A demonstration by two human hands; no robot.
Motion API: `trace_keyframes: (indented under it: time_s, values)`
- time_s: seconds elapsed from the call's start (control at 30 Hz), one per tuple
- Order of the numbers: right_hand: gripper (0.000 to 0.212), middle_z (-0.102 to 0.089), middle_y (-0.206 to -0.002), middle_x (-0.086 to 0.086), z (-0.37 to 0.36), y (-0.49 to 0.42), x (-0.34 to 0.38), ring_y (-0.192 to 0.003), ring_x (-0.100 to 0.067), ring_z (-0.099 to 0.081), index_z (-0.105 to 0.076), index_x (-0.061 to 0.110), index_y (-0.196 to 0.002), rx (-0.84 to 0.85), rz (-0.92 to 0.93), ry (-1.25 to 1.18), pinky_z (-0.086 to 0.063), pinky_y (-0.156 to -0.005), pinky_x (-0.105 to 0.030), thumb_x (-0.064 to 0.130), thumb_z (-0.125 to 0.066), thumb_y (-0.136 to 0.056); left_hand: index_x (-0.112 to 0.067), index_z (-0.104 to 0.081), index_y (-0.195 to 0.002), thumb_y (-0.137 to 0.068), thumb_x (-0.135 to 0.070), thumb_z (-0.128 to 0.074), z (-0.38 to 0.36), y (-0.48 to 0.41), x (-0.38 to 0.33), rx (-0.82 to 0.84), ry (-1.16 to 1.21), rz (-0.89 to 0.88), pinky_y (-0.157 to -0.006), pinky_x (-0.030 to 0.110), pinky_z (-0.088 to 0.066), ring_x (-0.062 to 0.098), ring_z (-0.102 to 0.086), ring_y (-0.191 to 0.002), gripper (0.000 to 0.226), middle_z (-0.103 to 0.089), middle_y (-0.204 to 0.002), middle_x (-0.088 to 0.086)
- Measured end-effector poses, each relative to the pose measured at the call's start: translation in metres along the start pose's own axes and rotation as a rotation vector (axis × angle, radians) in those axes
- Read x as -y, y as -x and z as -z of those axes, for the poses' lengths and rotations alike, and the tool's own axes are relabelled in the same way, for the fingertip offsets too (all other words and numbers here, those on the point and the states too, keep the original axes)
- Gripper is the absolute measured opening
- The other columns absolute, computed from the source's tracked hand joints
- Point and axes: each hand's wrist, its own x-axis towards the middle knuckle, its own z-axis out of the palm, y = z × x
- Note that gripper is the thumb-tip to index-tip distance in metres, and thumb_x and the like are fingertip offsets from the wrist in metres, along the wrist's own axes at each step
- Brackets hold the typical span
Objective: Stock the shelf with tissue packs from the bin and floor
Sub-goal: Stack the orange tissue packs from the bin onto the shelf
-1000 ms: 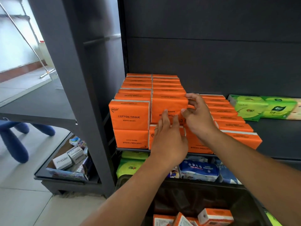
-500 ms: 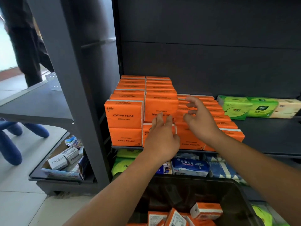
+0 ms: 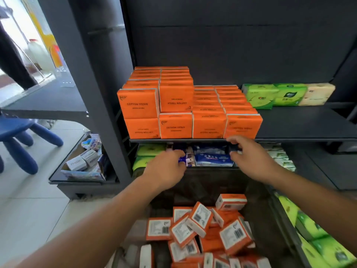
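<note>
Orange tissue packs (image 3: 201,227) heaped loose in dark bin (image 3: 206,187), barcode sides up, low in view. Prob light, soft, squashy, w/ slick film wrap; best pinched across short sides, thumb vs fingers, not crushed. Stacked packs (image 3: 175,97) already on shelf (image 3: 301,128) above, two tiers at left end. Left hand (image 3: 166,167) & right hand (image 3: 251,159) empty, fingers loosely curled, betw shelf edge & bin.
</note>
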Motion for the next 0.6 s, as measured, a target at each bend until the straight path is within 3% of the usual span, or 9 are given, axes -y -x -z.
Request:
trace_keyframes:
  time_s: [0.27, 0.33, 0.4, 0.47, 0.53, 0.6]
  values:
    - [0.035, -0.056, -0.135, 0.001, -0.045, 0.06, -0.044, -0.12, -0.014, -0.055, -0.058, 0.024, -0.13, 0.236, -0.113, 0.068, -0.046, -0.099, -0.031, 0.018, -0.059, -0.096, -0.026, -0.058, -0.133, -0.095, -0.033, -0.052, -0.058, 0.025, 0.01, 0.277, -0.103, 0.079, -0.1, 0.039, -0.048, 0.022, -0.058, -0.118, 0.039, -0.063, -0.129, 0.0]
    - [0.034, -0.056, -0.135, 0.001, -0.058, 0.064, -0.049, -0.119, -0.015, -0.055, -0.059, 0.024, -0.129, 0.321, -0.122, 0.105, -0.047, -0.099, -0.033, 0.019, -0.058, -0.096, -0.029, -0.064, -0.112, -0.094, -0.034, -0.051, -0.071, 0.029, 0.017, 0.355, -0.148, 0.079, -0.094, 0.041, -0.051, 0.021, -0.061, -0.107, 0.023, -0.066, -0.119, -0.001]
    - [0.033, -0.057, -0.134, 0.001, -0.071, 0.066, -0.05, -0.117, -0.016, -0.056, -0.059, 0.025, -0.128, 0.402, -0.128, 0.132, -0.049, -0.098, -0.036, 0.02, -0.058, -0.096, -0.03, -0.058, -0.087, -0.092, -0.033, -0.051, -0.084, 0.031, 0.022, 0.409, -0.182, 0.074, -0.088, 0.04, -0.052, 0.02, -0.061, -0.097, 0.009, -0.067, -0.11, -0.001]
    - [0.032, -0.059, -0.131, 0.003, -0.084, 0.067, -0.051, -0.113, -0.015, -0.058, -0.059, 0.026, -0.128, 0.463, -0.124, 0.154, -0.051, -0.093, -0.034, 0.022, -0.058, -0.096, -0.029, -0.054, -0.079, -0.091, -0.032, -0.053, -0.098, 0.032, 0.028, 0.442, -0.182, 0.089, -0.084, 0.037, -0.051, 0.018, -0.06, -0.092, 0.012, -0.067, -0.107, -0.001]
    - [0.03, -0.061, -0.128, 0.004, -0.1, 0.071, -0.052, -0.106, -0.013, -0.06, -0.059, 0.026, -0.127, 0.511, -0.132, 0.16, -0.053, -0.085, -0.031, 0.025, -0.056, -0.097, -0.026, -0.063, -0.095, -0.09, -0.035, -0.054, -0.114, 0.032, 0.034, 0.472, -0.188, 0.093, -0.088, 0.039, -0.051, 0.021, -0.062, -0.1, 0.014, -0.066, -0.117, 0.0]
    - [0.031, -0.061, -0.13, 0.005, -0.119, 0.076, -0.056, -0.104, -0.014, -0.062, -0.058, 0.027, -0.129, 0.55, -0.143, 0.17, -0.055, -0.08, -0.029, 0.026, -0.055, -0.098, -0.022, -0.062, -0.121, -0.09, -0.037, -0.053, -0.131, 0.034, 0.041, 0.505, -0.196, 0.092, -0.094, 0.041, -0.05, 0.025, -0.059, -0.113, 0.035, -0.061, -0.13, 0.003]
